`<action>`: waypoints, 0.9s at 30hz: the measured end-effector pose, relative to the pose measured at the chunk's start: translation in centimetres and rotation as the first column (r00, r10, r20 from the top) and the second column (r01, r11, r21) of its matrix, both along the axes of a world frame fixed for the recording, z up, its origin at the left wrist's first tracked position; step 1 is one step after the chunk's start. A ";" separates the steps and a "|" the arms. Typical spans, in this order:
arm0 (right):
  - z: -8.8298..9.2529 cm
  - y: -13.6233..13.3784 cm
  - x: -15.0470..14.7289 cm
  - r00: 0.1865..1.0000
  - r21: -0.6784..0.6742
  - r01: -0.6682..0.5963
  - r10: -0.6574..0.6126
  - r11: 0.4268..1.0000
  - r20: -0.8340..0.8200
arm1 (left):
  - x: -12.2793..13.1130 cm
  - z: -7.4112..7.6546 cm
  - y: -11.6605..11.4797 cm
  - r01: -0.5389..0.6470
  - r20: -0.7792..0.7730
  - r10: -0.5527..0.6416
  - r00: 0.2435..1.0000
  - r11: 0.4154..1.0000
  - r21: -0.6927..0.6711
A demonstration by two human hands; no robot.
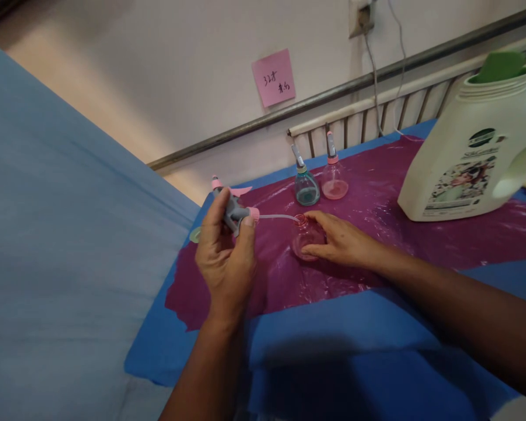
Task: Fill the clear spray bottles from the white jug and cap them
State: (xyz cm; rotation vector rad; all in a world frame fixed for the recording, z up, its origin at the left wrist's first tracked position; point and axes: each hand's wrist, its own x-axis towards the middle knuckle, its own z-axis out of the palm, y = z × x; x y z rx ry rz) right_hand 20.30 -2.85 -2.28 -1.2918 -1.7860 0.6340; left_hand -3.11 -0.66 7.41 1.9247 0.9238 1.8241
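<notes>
Left hand [225, 254] with its grip clamped on one spray head [233, 211], tube [277, 217] leading to the mouth of one pink bottle [304, 238] on a purple sheet [272, 286], right hand [345, 241] clamped around that bottle, two spray bottles [334, 171] beyond, teal liquid [308, 196] in one, pink liquid [335, 189] in another, one jug [456, 140]

Two spray bottles [307, 195] stand behind a third bottle [301, 241] — the jug [456, 175] right of all three.

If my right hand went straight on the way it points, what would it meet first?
The round, see-through pink bottle it holds; beyond that, perhaps the left hand with its grey-pink spray head, though depth is unclear.
</notes>
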 end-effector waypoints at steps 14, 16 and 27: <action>-0.3 -0.3 0.0 0.999 0.001 0.038 -0.038 0.999 0.026 | -14.1 -4.9 0.0 -0.616 -0.104 0.610 0.786 0.756 -0.222; -0.3 -0.3 0.0 0.998 0.004 0.044 -0.044 0.999 0.036 | -15.5 -6.5 -0.1 -0.582 -0.189 0.553 0.811 0.733 -0.352; -0.5 -0.6 0.1 0.996 0.000 0.058 -0.058 0.998 0.073 | -18.8 -9.3 -1.5 -0.539 -0.506 0.297 0.810 0.716 -0.443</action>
